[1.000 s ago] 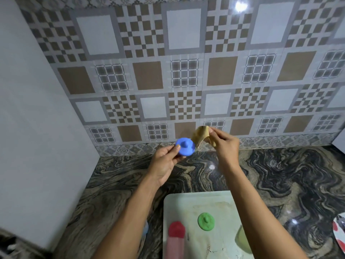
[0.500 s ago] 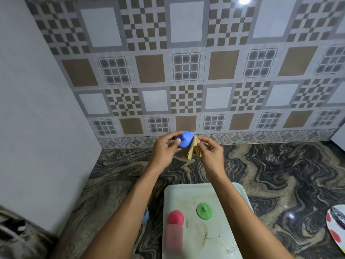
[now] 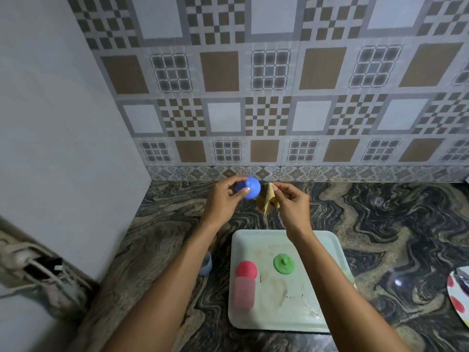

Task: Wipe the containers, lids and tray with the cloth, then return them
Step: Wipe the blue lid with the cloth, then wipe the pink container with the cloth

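My left hand [image 3: 223,199] pinches a round blue lid [image 3: 250,187] between thumb and fingers, held up above the counter. Beside it my right hand [image 3: 294,201] grips a tan cloth [image 3: 266,203] that hangs down right next to the lid. Below them a pale tray [image 3: 322,242] lies on the counter. On it stand a pink container with a red lid [image 3: 245,283] and a loose green lid [image 3: 283,263]. A blue container [image 3: 206,264] stands left of the tray, partly hidden by my left forearm.
The marble counter [image 3: 393,224] runs back to a tiled wall. A grey wall [image 3: 63,123] closes off the left side. A red-spotted plate [image 3: 458,298] shows at the right edge. A pale green object [image 3: 349,275] peeks out behind my right forearm.
The cloth has come down beside the blue lid and both hands have drawn closer together. The lid has turned in my left hand. The view has tilted down a little.
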